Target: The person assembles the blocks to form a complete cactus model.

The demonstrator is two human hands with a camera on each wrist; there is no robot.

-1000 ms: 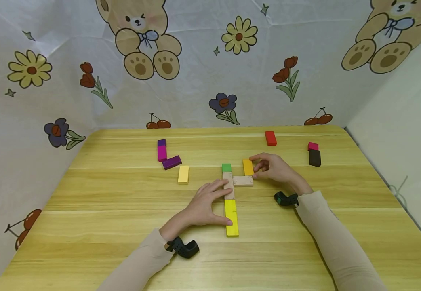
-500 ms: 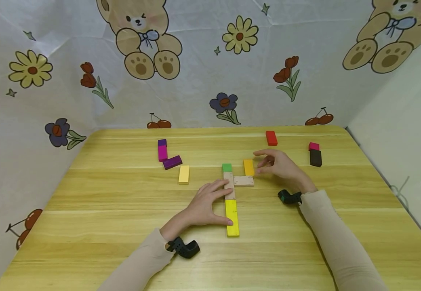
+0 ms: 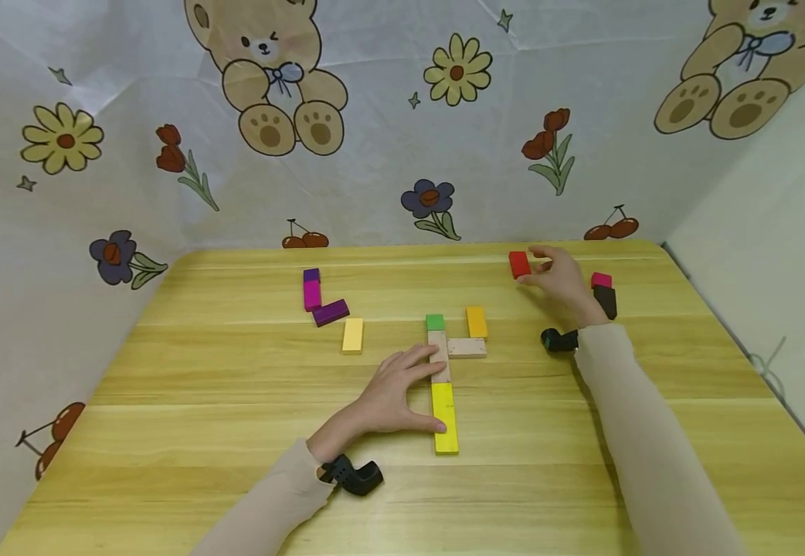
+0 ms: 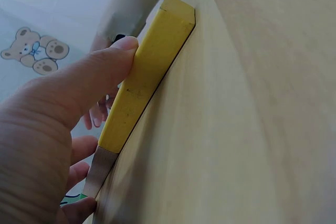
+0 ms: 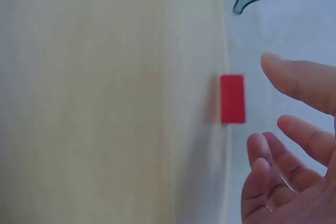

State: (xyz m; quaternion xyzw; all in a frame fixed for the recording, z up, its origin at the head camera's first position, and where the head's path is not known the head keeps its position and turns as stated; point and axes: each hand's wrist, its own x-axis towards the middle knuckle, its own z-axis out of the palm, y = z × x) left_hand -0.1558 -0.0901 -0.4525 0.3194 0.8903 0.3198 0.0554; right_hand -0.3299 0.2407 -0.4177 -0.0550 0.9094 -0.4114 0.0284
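Yellow block (image 3: 446, 405) touches the thumb of the spread left hand (image 3: 390, 398), and only my right wrist view shows the red block (image 5: 232, 98) apart from the loose-fingered right hand (image 3: 559, 279), patterned sheet (image 3: 375, 100) behind, wooden table (image 3: 236, 386) beneath both.

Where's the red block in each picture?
Head: red block right of centre, near the far edge of the wooden table, beside the right hand.
Left wrist: not in it.
Right wrist: right of centre, halfway down.
Shared landmark: the wooden table, in all three.
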